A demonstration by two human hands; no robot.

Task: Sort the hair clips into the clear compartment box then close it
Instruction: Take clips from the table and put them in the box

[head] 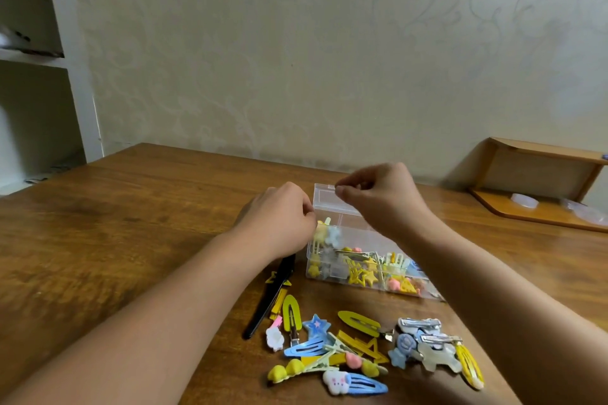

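Note:
A clear compartment box [362,279] stands on the wooden table [131,223] with its lid [324,199] raised. Yellow, pink and blue hair clips fill its compartments. My right hand [381,197] pinches the lid's top edge at the latch. My left hand [279,217] has its fingers curled at the box's left end, touching the lid's edge. A loose pile of hair clips [362,352] lies on the table in front of the box. A long black clip [273,296] lies left of the pile.
A wooden shelf unit [539,187] with clear plastic lids stands at the back right against the wall. White shelving [42,59] is at the far left, beyond the table's edge.

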